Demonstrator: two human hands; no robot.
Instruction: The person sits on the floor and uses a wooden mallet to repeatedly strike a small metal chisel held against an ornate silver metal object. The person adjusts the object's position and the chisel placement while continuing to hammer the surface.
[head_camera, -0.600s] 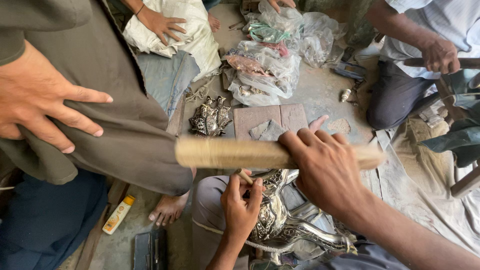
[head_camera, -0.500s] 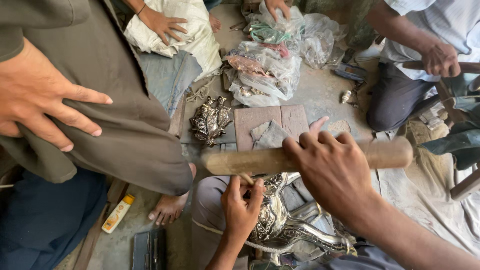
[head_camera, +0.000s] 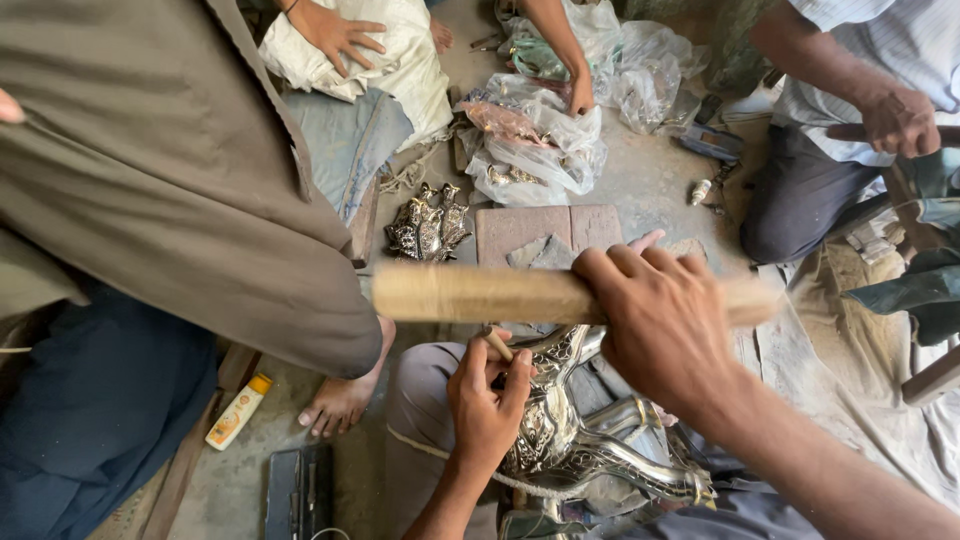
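Note:
My right hand is closed around a thick wooden baton, held level above my lap; the baton's right end is blurred. Below it, my left hand pinches a small punch and sets its tip against an ornate silver metal piece that rests on my legs. The baton hangs just above the punch and the silver piece. My right forearm hides part of the silver piece.
A person in a brown garment stands close at the left, bare foot beside a yellow bottle. Small silver ornaments, a brick slab and plastic bags lie ahead. Another person sits at the right.
The baton swung to the right and came back left. The other person's hand at the far left has almost left the view. A hand at the top now rests on the plastic bags.

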